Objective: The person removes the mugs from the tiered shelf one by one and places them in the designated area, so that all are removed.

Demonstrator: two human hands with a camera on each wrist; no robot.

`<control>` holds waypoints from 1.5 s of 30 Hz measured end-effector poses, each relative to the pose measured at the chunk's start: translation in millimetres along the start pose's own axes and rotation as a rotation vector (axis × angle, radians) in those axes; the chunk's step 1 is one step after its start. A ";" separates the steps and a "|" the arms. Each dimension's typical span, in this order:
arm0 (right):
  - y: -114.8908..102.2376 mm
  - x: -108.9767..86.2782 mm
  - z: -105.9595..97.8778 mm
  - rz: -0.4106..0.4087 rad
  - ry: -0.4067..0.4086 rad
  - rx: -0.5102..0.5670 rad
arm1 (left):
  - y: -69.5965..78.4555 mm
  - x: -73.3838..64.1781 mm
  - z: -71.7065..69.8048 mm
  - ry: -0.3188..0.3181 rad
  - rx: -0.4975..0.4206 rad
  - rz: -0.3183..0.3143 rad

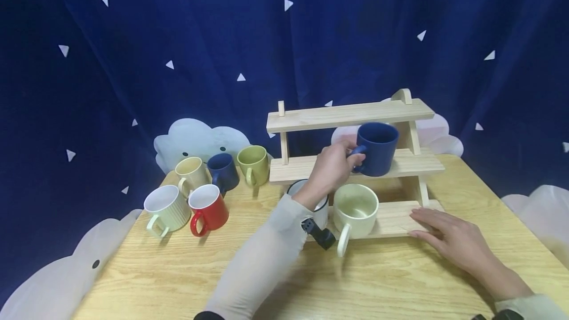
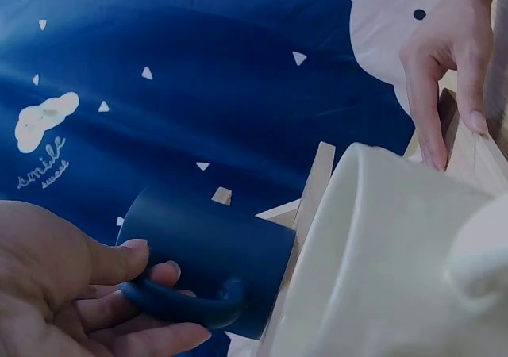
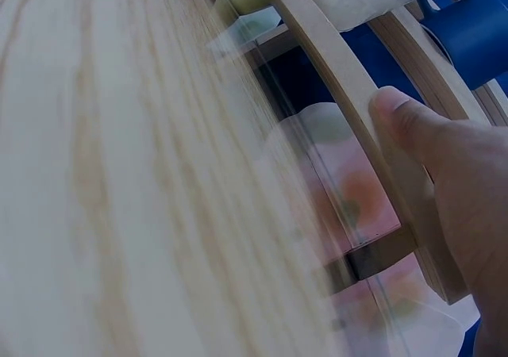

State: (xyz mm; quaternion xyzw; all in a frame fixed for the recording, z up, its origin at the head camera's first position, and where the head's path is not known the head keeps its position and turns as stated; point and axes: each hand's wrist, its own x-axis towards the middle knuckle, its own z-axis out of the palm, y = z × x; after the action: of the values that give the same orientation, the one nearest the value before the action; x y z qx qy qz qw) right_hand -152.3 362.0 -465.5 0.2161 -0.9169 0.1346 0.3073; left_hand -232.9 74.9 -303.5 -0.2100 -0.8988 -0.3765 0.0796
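Observation:
My left hand (image 1: 335, 162) grips a dark blue mug (image 1: 378, 149) by its handle, thumb and fingers pinching it. The mug is upright and overlaps the middle tier of the wooden shelf rack (image 1: 291, 167) in the head view. My right hand (image 1: 458, 241) rests on the right end of the bottom tier, fingers extended over the top and thumb at its front edge. A cream mug (image 1: 355, 206) stands on the bottom tier, handle toward me. Left of it, a white mug with a dark rim (image 1: 322, 214) is partly hidden behind my left forearm.
On the table's left side stand several mugs: a ribbed white one (image 1: 171, 211), a red one (image 1: 213, 211), a pale yellow one (image 1: 193, 174), a blue one (image 1: 224, 174) and a green one (image 1: 255, 164). A dark blue curtain (image 1: 222, 38) hangs behind the table (image 1: 178, 280).

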 end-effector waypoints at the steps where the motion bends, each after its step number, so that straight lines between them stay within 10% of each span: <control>1: 0.1 0.1 0.0 0.000 0.000 -0.001 | -0.5 -0.5 -1.2 -0.011 -0.009 -0.007; 22: 0.3 -0.2 0.4 0.010 -0.003 0.001 | -23.3 -12.5 -19.1 0.001 -0.102 -0.007; 45: 0.0 -0.5 0.1 0.028 -0.018 0.003 | -66.8 -44.6 -70.7 0.210 -0.179 -0.038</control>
State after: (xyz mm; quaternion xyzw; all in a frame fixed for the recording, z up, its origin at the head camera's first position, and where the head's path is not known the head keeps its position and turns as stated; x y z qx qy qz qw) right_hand -152.0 362.2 -465.8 0.2049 -0.9224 0.1382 0.2967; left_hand -223.1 -31.4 -310.2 -0.1587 -0.8521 -0.4765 0.1469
